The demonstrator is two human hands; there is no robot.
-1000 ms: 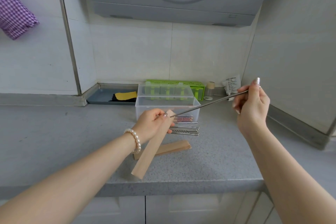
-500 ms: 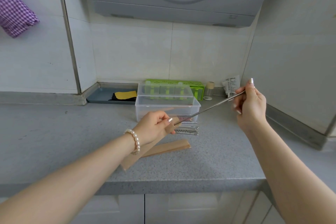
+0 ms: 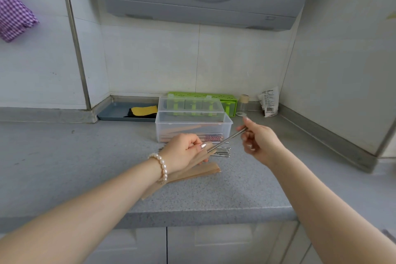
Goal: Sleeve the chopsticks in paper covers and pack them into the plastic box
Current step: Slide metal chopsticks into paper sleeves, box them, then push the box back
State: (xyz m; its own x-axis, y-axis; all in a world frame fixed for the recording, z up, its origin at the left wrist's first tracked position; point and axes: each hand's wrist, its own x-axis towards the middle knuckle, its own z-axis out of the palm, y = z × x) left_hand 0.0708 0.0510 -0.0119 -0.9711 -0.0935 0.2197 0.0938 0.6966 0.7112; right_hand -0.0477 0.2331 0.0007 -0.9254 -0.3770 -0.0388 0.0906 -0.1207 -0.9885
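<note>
A thin silver metal chopstick [image 3: 227, 140] slants across the middle of the grey speckled countertop [image 3: 85, 156], held above it, its lower end already inside the mouth of a long tan paper sleeve [image 3: 194, 164]. The right hand [image 3: 260, 142] pinches the chopstick's upper end between thumb and fingertips, the other fingers loosely curled. The left hand [image 3: 184, 152], with a white pearl bracelet [image 3: 161, 167] on the wrist, has its fingers wrapped round the sleeve's open end, thumb pressed on top; the sleeve runs back under the wrist toward the counter's front edge.

Just under that hand lies another flat tan paper cover [image 3: 203, 172] on the countertop. A small bundle of bare metal chopsticks [image 3: 221, 152] lies beside it, right in front of the clear plastic box [image 3: 192, 128]. The box stands open, its lid tipped up behind, with tan sleeved pieces and some red-patterned ends visible through the wall.

Behind the box sits a bright green perforated plastic holder [image 3: 230, 102]. To its left, a dark grey tray [image 3: 113, 112] carries a yellow cloth [image 3: 143, 110]. A small jar [image 3: 243, 102] and a crumpled white packet [image 3: 269, 100] stand in the corner.
</note>
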